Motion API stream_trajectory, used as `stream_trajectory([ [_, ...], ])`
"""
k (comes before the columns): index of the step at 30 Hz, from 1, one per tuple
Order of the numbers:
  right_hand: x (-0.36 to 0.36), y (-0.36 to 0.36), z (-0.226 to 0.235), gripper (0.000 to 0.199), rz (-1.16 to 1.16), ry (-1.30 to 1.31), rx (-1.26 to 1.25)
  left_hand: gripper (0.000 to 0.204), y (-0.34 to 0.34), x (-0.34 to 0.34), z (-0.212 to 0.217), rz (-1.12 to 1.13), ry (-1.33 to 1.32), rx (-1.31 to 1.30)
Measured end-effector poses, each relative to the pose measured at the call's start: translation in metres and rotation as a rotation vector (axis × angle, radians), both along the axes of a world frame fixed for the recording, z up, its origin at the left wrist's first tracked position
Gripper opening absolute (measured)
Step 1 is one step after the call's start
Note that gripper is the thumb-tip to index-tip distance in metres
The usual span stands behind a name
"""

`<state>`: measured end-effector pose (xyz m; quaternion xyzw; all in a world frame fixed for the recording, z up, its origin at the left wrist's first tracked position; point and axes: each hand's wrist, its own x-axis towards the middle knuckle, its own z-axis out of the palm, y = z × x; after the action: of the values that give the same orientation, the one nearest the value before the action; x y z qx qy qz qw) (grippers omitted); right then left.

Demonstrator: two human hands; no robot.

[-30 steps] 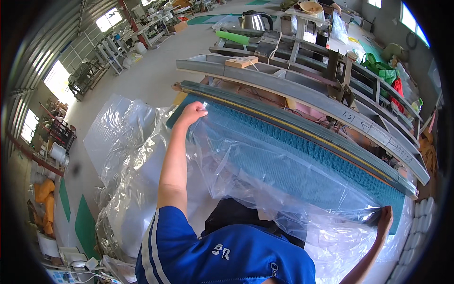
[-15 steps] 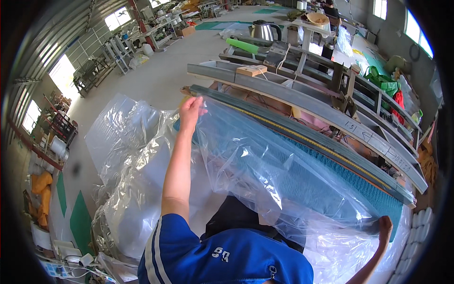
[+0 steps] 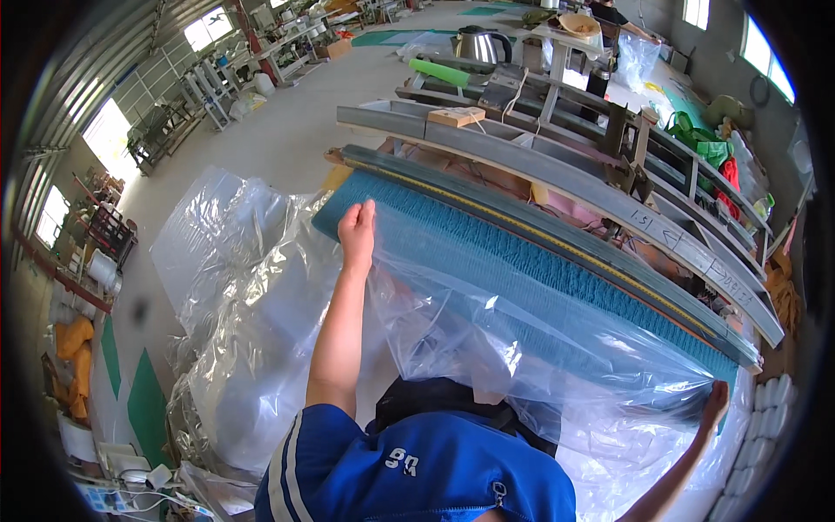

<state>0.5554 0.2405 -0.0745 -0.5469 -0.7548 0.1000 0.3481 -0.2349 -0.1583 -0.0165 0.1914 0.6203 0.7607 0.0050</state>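
Note:
A clear plastic film (image 3: pixel 513 348) is stretched between my two hands across a ribbed teal textile (image 3: pixel 487 235). My left hand (image 3: pixel 357 233) is closed on the film's far left corner, over the left part of the textile. Out at the right end, my right hand (image 3: pixel 717 403) grips the film beside the textile's right corner. The textile's far strip lies uncovered along a long bar with a yellow measuring strip (image 3: pixel 531 244). Through the film the nearer part of the textile shows faintly.
Crumpled clear plastic (image 3: pixel 252 287) spreads over the floor at my left. Beyond the bar runs a metal frame (image 3: pixel 539 178) bearing a small wooden block (image 3: pixel 457 117), a green roll (image 3: pixel 439 71) and a steel kettle (image 3: pixel 480 45). White rolls (image 3: pixel 758 435) line the right side. Another person (image 3: pixel 613 16) sits far back.
My left hand has come down toward me with the film, baring the textile's far strip and left end. My right hand has shifted slightly up, still gripping the film.

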Motion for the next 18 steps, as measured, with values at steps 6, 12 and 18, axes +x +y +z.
stream_trajectory([
  [6,0.008,0.003,-0.002,0.02,0.069,0.027,-0.087,0.012,-0.007,0.016,0.031,-0.038,-0.259,0.087],
  [12,0.027,-0.033,0.091,0.013,0.144,0.313,-0.387,0.014,-0.016,-0.05,0.042,-0.114,0.015,-0.049],
  [18,-0.029,-0.062,0.238,0.006,0.55,0.715,-0.43,0.012,-0.041,-0.177,0.107,0.034,-0.097,0.127],
])
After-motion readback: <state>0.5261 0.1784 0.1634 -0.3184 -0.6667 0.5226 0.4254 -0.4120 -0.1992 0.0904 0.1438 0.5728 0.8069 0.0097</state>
